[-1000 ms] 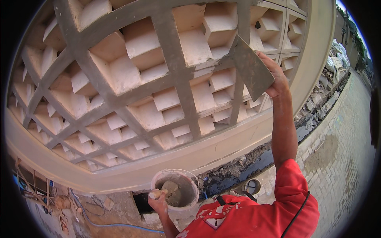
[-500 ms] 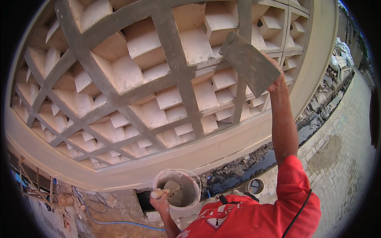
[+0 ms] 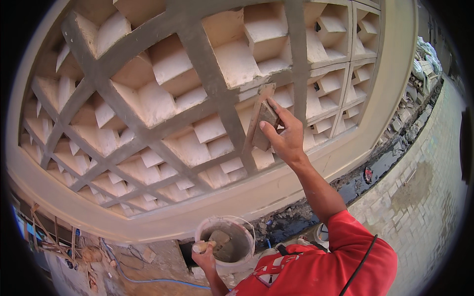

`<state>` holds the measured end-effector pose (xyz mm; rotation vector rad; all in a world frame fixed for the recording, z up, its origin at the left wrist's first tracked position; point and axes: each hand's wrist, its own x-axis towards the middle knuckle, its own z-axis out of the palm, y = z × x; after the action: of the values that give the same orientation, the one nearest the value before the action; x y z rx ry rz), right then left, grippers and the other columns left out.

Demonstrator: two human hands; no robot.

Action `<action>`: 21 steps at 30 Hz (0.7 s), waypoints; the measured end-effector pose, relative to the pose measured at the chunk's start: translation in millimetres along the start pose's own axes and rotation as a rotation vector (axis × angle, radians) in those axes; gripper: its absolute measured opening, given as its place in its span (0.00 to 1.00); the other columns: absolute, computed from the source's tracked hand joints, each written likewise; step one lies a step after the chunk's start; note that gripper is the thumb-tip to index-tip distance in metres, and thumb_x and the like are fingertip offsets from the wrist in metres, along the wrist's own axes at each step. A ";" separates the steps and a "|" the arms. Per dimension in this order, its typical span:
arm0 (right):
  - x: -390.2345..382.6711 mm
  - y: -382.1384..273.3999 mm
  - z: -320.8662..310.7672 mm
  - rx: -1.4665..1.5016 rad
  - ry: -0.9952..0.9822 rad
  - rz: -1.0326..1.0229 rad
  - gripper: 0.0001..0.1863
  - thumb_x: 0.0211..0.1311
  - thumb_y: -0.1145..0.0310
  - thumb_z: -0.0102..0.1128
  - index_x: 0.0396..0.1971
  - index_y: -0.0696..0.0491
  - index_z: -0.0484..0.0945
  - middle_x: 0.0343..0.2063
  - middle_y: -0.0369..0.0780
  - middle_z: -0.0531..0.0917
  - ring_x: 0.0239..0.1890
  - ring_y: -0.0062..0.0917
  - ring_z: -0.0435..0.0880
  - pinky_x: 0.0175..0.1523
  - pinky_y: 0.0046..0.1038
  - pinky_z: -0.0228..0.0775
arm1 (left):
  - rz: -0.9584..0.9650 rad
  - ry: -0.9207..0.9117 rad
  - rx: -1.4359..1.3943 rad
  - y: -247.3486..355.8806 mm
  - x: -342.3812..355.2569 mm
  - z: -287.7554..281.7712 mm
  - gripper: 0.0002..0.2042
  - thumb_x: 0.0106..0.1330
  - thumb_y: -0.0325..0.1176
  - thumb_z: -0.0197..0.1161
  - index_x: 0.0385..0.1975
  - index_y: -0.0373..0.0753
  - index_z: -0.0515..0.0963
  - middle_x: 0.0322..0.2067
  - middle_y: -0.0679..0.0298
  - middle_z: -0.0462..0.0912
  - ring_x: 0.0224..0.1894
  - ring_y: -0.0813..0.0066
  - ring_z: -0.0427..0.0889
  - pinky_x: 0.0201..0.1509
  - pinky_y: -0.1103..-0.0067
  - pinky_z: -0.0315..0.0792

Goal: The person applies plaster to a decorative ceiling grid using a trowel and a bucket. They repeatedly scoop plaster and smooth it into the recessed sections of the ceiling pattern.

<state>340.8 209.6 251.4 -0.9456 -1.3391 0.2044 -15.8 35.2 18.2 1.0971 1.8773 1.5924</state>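
My right hand point(image 3: 284, 133) grips a flat plastering float point(image 3: 261, 126), tilted nearly edge-on, with its upper end against a grey-plastered rib of the patterned block wall point(image 3: 180, 141). The rib beside that end looks unevenly coated, next to pale recessed blocks with small protruding shelves. Lower down, my left hand point(image 3: 205, 256) holds the pale handle of a trowel point(image 3: 205, 245), whose head sits in a whitish bucket point(image 3: 205, 224) containing grey mortar. The bucket stands below the wall's smooth cream border point(image 3: 163, 222).
A narrow ditch point(image 3: 380, 158) with dark water and rubble runs along the wall's foot. Paving point(image 3: 434, 187) stretches along the right, with a rubble pile point(image 3: 412, 103) and sacks farther back. At lower left are sticks point(image 3: 54, 237), a blue hose point(image 3: 163, 280) and another small container point(image 3: 321, 234) near my body.
My right hand and float have moved left and lower, and the float has turned from showing its broad face to nearly edge-on. My left hand stays at the bucket.
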 end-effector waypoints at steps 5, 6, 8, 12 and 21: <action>11.8 -6.0 25.0 -0.229 0.113 -0.085 0.28 0.53 0.71 0.62 0.57 0.61 0.71 0.32 0.48 0.78 0.30 0.37 0.79 0.39 0.35 0.73 | -0.051 -0.014 -0.023 8.9 -2.4 -3.7 0.14 0.50 0.19 0.69 0.36 0.30 0.76 0.33 0.61 0.79 0.34 0.73 0.78 0.43 0.76 0.74; 12.6 -6.5 31.7 -0.264 0.130 -0.096 0.28 0.53 0.71 0.61 0.56 0.61 0.72 0.32 0.48 0.77 0.30 0.38 0.79 0.38 0.36 0.73 | -0.053 -0.030 -0.028 9.4 -2.8 -4.7 0.14 0.51 0.19 0.69 0.37 0.31 0.76 0.34 0.61 0.78 0.36 0.73 0.78 0.44 0.76 0.74; 12.0 -11.2 44.3 -0.316 0.119 -0.090 0.27 0.54 0.71 0.61 0.56 0.61 0.72 0.32 0.48 0.77 0.30 0.40 0.79 0.38 0.37 0.73 | -0.055 -0.055 -0.027 8.8 -2.8 -5.2 0.14 0.52 0.19 0.68 0.38 0.31 0.75 0.35 0.61 0.78 0.37 0.73 0.77 0.44 0.76 0.73; -3.3 -20.1 46.9 -0.324 0.003 -0.078 0.27 0.53 0.70 0.62 0.55 0.59 0.73 0.30 0.46 0.75 0.30 0.41 0.79 0.37 0.39 0.73 | -0.066 -0.078 -0.039 2.4 -0.2 -4.3 0.14 0.52 0.20 0.68 0.38 0.31 0.75 0.35 0.61 0.78 0.36 0.73 0.77 0.44 0.76 0.73; 25.1 6.5 -14.4 -0.366 0.331 0.061 0.28 0.53 0.67 0.60 0.57 0.59 0.73 0.34 0.51 0.80 0.37 0.42 0.81 0.44 0.39 0.73 | -0.031 -0.063 -0.041 -4.0 8.0 -4.4 0.14 0.48 0.17 0.68 0.36 0.31 0.76 0.33 0.61 0.78 0.34 0.74 0.78 0.42 0.76 0.75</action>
<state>362.9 222.7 266.3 -1.2680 -1.0572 -0.1536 -25.0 38.9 16.7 1.0825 1.8045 1.5548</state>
